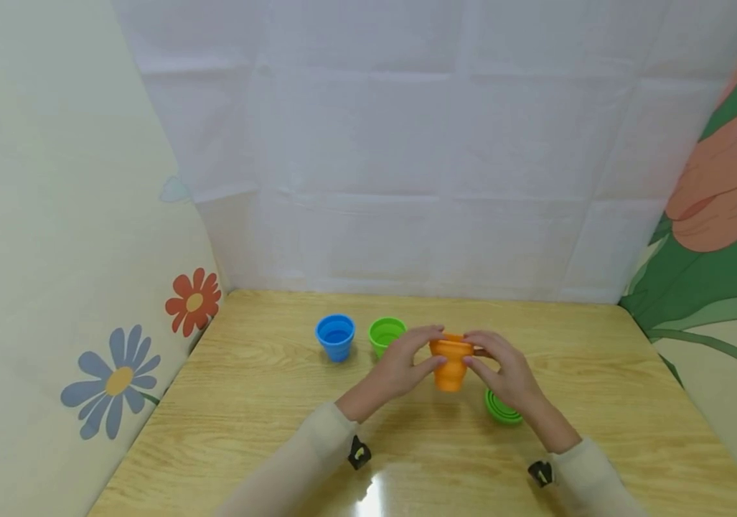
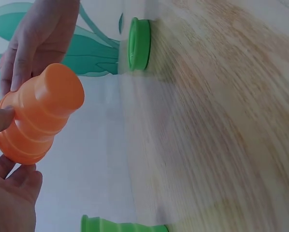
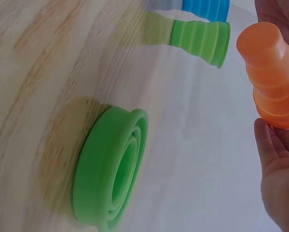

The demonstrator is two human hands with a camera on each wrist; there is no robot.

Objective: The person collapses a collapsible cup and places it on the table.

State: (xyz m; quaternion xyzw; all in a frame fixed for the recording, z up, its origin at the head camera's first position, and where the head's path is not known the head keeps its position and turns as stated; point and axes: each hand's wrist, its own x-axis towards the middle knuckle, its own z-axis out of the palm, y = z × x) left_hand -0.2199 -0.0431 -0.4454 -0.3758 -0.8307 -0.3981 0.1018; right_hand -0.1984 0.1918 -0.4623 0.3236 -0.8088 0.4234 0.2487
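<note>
Both hands hold an orange collapsible cup [image 1: 451, 366], its ribbed wall extended, above the table. My left hand [image 1: 400, 365] pinches it at the left side near the rim, thumb on the front. From the other side my right hand [image 1: 512, 373] grips it, thumb on the front and fingers along the rim. The left wrist view shows the cup [image 2: 48, 108] tilted, its base toward the camera, with fingers of the left hand [image 2: 14, 193] under the rim. In the right wrist view the right hand [image 3: 277, 174] touches the rim end of the cup [image 3: 270, 72].
A blue cup [image 1: 336, 336] and a light green cup [image 1: 386, 334] stand extended on the wooden table [image 1: 265, 402], left of the hands. A flattened green collapsible cup [image 3: 93, 169] lies below my right hand. White cloth [image 1: 355, 143] hangs along the table's back edge.
</note>
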